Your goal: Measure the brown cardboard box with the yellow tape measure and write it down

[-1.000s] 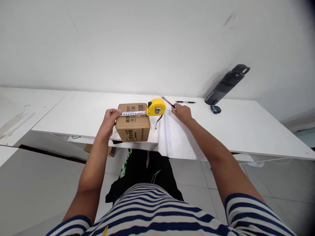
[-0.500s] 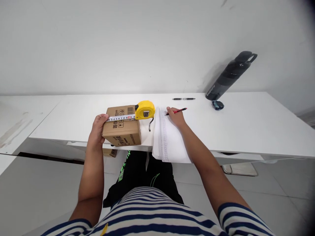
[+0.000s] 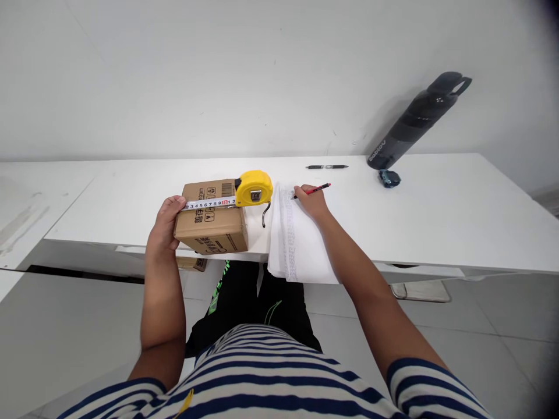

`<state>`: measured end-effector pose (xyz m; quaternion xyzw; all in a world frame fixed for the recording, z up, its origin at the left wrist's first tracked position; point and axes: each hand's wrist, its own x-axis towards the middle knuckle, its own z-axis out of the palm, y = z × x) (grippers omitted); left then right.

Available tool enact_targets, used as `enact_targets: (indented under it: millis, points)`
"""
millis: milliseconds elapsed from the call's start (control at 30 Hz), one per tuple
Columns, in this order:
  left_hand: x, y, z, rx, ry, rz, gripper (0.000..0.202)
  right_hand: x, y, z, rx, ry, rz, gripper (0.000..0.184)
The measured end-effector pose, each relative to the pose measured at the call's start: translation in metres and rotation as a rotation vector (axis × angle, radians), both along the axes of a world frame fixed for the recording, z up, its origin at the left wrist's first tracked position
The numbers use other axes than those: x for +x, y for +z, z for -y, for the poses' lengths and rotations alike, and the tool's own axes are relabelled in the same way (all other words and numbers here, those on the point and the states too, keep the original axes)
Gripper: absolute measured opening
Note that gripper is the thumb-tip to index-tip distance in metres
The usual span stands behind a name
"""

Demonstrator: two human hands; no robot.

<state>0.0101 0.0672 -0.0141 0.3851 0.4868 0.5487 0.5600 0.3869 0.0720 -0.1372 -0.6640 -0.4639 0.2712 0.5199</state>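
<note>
A small brown cardboard box (image 3: 213, 224) sits at the near edge of the white table (image 3: 437, 215). A yellow tape measure (image 3: 254, 188) rests at its top right corner, its tape (image 3: 209, 204) stretched left across the box top. My left hand (image 3: 165, 222) grips the box's left side, thumb pinning the tape end. My right hand (image 3: 309, 201) is closed on a red pen (image 3: 315, 189), tip down on a stack of white paper (image 3: 297, 244) to the right of the box.
A black pen (image 3: 326, 167) lies farther back on the table. A dark bottle (image 3: 414, 119) leans against the wall at the right, a small blue object (image 3: 388, 178) at its foot. Another brown box (image 3: 192, 263) shows under the table.
My right hand brought the red pen down from a raised swing until its tip rests on the paper. My left hand stays on the box and tape. The view has shifted slightly.
</note>
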Motion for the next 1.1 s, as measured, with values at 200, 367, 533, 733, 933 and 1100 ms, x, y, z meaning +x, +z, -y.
enact_targets:
  millis: [200,367,533,733,933,1100]
  points:
    - [-0.001,-0.0035,-0.0014,0.024,-0.013,0.004,0.047,0.0008,-0.0009,-0.0001,0.006,-0.021,-0.006,0.033]
    - [-0.0008,-0.0035,-0.0009,0.032,-0.02,-0.023,0.044,0.0017,-0.0022,-0.0007,0.012,-0.012,-0.015,0.033]
    - [-0.0002,-0.0041,-0.0009,0.026,-0.006,-0.002,0.044,0.0011,-0.0019,0.0003,0.023,-0.024,-0.027,0.033]
    - [-0.0004,-0.0051,-0.0015,0.034,-0.015,-0.005,0.046,0.001,-0.0006,0.0016,0.03,-0.037,-0.032,0.035]
    - [-0.0002,-0.0046,-0.0002,0.037,-0.022,-0.01,0.044,0.0009,0.0001,0.0031,0.029,-0.029,-0.033,0.036]
    - [0.0009,-0.004,0.0001,0.037,-0.018,0.015,0.044,-0.0003,-0.0006,0.004,0.036,-0.045,-0.038,0.035]
